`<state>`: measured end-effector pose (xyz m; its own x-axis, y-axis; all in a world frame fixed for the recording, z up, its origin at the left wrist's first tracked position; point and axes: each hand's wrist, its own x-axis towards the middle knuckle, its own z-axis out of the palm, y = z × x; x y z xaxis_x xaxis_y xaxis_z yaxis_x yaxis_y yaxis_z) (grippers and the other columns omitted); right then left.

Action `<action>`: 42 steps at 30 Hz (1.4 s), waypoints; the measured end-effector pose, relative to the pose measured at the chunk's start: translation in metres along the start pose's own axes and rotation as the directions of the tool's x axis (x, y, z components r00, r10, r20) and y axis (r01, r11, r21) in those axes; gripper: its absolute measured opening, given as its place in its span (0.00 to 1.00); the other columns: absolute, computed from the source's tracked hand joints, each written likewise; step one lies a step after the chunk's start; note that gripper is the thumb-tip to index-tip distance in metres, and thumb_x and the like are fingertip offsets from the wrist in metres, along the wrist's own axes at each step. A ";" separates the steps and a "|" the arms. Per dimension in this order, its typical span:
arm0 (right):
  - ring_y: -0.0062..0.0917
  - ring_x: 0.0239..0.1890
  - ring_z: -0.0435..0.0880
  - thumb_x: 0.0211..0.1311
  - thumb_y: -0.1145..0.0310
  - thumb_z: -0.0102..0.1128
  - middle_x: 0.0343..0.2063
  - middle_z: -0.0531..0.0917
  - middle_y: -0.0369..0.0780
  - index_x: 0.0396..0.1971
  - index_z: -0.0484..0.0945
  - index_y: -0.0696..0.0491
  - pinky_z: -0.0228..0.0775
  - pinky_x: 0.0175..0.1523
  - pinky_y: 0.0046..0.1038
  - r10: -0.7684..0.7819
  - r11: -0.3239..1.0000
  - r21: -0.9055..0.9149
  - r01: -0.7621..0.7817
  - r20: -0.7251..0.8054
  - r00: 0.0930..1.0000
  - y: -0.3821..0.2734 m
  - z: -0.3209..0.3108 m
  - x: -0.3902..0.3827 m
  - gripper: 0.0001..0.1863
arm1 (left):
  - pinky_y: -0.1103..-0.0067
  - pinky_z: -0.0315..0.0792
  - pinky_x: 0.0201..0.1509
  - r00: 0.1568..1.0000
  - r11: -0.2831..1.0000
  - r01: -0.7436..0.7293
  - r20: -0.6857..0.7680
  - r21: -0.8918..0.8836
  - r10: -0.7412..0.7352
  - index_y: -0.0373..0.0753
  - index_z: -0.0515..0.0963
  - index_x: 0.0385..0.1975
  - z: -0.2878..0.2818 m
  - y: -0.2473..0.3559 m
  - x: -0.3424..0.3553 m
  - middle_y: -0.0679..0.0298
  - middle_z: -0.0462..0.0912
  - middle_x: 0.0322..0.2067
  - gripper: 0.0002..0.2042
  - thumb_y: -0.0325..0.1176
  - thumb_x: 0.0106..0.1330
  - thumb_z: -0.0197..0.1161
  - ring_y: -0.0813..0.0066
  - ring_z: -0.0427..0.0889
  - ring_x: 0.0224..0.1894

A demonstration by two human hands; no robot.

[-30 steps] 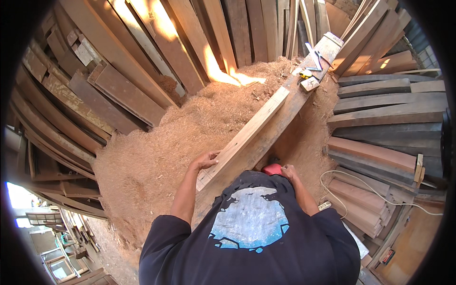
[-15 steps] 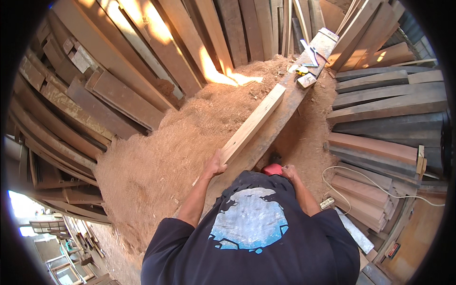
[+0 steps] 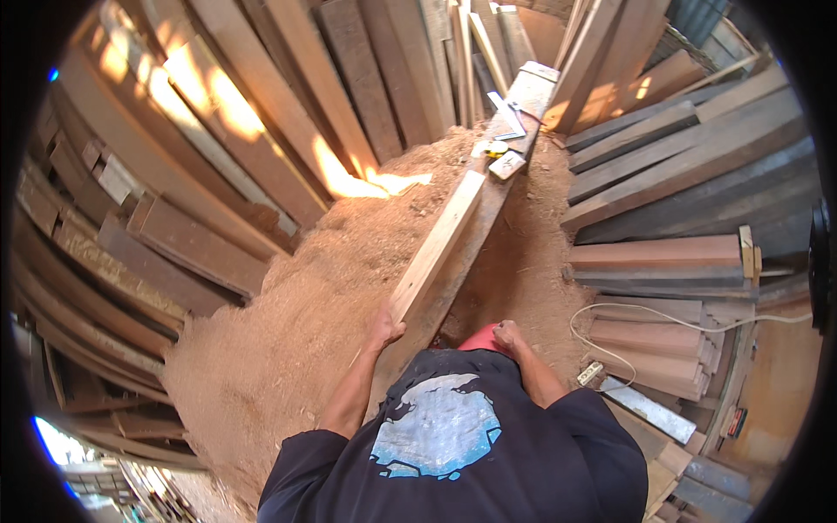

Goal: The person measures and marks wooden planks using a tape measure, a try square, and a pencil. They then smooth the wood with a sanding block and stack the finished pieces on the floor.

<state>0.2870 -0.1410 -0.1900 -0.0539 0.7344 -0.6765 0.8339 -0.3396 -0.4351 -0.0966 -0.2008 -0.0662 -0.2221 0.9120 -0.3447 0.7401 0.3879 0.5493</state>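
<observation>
Head view: left hand [image 3: 384, 331] gripping the near end of a pale beam [image 3: 438, 248], which lies lengthwise along the surface [image 3: 447, 279]. Right hand [image 3: 508, 336] beside red fabric [image 3: 478, 338]; whether it grips this cannot be told. Yellow tape measure [image 3: 496, 149] located beyond the beam's far end.

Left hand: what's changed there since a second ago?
The left hand shifted from the left edge of the pale beam to lie across it; the view swung, sliding the scene left. The right hand stays by the red cloth, the tape measure on the plank.
</observation>
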 end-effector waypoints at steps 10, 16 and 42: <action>0.49 0.40 0.86 0.66 0.55 0.51 0.36 0.87 0.53 0.29 0.87 0.55 0.79 0.47 0.44 -0.237 0.969 -0.091 0.229 -0.088 0.967 0.064 -0.016 -0.042 0.21 | 0.53 0.74 0.56 0.991 0.965 0.108 -0.102 0.238 -0.086 0.34 0.67 0.59 0.004 0.033 -0.006 0.38 0.79 0.51 0.34 0.43 0.53 0.68 0.38 0.79 0.53; 0.48 0.45 0.86 0.65 0.59 0.48 0.38 0.87 0.52 0.34 0.88 0.54 0.77 0.51 0.46 0.092 0.995 0.069 -0.073 -0.331 0.939 0.234 0.047 -0.045 0.19 | 0.54 0.50 0.77 0.977 0.890 0.026 -0.199 0.455 0.073 0.33 0.56 0.73 0.034 0.037 -0.004 0.38 0.53 0.73 0.48 0.46 0.53 0.71 0.40 0.52 0.75; 0.50 0.45 0.85 0.65 0.55 0.47 0.40 0.85 0.53 0.34 0.85 0.58 0.75 0.53 0.45 0.246 0.957 0.233 -0.171 -0.347 0.905 0.356 -0.026 -0.162 0.22 | 0.44 0.61 0.64 -0.649 -0.211 0.403 -0.441 -0.890 0.620 0.14 0.68 0.60 -0.005 0.708 -0.256 0.24 0.66 0.62 0.49 0.69 0.69 0.46 0.31 0.68 0.64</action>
<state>0.6066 -0.3654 -0.2197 0.3475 0.7849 -0.5130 0.6796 -0.5878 -0.4389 0.4813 -0.1588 0.4147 0.3234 -0.2928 0.8998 -0.8106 0.4048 0.4231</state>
